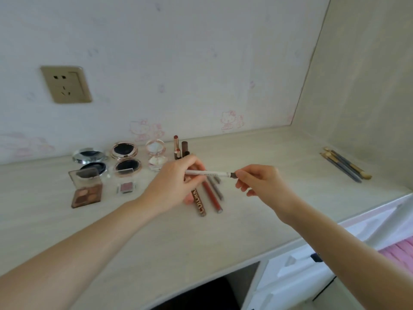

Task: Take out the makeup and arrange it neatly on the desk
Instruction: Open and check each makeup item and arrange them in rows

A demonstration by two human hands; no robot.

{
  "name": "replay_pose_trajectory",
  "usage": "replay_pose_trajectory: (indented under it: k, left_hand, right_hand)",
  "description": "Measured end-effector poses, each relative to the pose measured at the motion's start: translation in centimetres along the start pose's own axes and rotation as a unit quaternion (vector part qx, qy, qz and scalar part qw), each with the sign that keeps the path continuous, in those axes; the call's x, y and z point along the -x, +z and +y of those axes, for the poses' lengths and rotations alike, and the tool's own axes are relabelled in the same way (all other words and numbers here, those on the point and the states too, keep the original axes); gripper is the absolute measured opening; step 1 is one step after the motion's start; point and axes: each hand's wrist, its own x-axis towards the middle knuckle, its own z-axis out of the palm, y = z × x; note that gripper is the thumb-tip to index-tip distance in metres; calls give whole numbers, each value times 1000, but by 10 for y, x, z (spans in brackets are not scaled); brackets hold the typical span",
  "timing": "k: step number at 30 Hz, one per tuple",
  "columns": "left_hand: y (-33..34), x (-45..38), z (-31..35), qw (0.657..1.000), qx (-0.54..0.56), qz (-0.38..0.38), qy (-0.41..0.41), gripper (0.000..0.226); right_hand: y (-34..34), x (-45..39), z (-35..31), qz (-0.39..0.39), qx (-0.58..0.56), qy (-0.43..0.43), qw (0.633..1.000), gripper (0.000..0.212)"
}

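Your left hand (176, 182) grips the white eyebrow pencil (207, 172) by its barrel — your right hand (257, 182) pinches its dark tip, above the desk (257, 151).

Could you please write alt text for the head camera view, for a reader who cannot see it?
Two hands hold a white cosmetic pencil level above a pale desk, the left hand gripping its body and the right hand pinching its dark tip. Behind them lie open compacts, an eyeshadow palette, lipsticks and more pencils.
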Motion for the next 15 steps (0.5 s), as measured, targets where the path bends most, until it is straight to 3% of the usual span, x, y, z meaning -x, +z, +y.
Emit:
replay_pose_trajectory:
  k: [10, 15]
  left_hand:
    - [-66, 85, -34, 995, 0, 52, -84, 8]
    - [-83, 104, -47, 991, -26, 63, -112, 5]
  right_hand:
    - [92, 13, -24, -103, -86, -22, 991, 16]
    - [129, 15, -28, -107, -132, -9, 985, 20]
